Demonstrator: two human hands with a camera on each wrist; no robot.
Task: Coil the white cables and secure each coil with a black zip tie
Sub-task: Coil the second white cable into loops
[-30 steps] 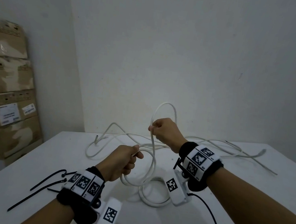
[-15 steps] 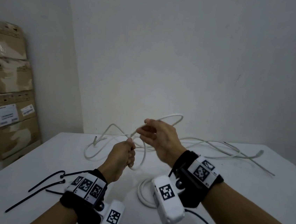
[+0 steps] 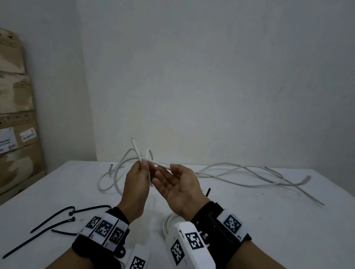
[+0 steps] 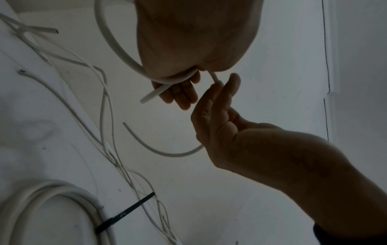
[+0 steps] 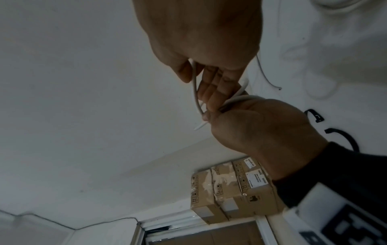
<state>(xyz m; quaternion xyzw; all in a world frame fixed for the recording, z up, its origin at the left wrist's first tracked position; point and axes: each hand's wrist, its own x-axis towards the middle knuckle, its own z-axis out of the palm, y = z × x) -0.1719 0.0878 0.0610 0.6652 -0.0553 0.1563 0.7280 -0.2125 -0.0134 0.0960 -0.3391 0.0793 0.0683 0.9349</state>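
White cable pinched in left hand, right hand beside

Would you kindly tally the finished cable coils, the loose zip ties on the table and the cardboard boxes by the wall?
Zip-tied white cable coil: 1
Loose black plastic zip ties: 3, as far as the head view shows
Stacked brown cardboard boxes: 4
Total: 8

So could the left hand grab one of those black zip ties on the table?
Probably yes, but not yet: the left hand is pinching the white cable. The loose black zip ties lie uncovered just beside its wrist.
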